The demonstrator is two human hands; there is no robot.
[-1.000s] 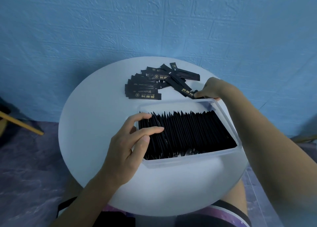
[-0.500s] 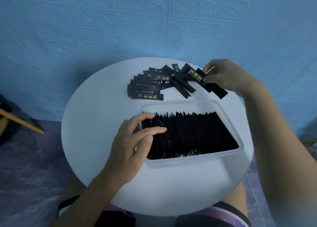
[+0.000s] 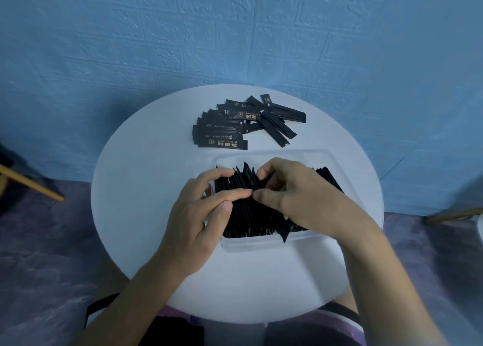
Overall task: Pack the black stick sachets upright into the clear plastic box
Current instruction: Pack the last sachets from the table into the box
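The clear plastic box stands on the white round table, filled with a row of black stick sachets standing on edge. My left hand curls over the row's left end, fingers and thumb holding those sachets back. My right hand is over the middle of the box and pinches a black sachet down into the row. That sachet's near end pokes over the front rim. A loose pile of sachets lies flat behind the box.
A blue textured wall rises just behind the table. A wooden leg slants in at the left, and another wooden piece shows at the right. My lap is below the table's near edge.
My right hand lifted a sachet from the loose pile and brought it down into the box beside my left hand. My left hand has stayed on the row's left end.
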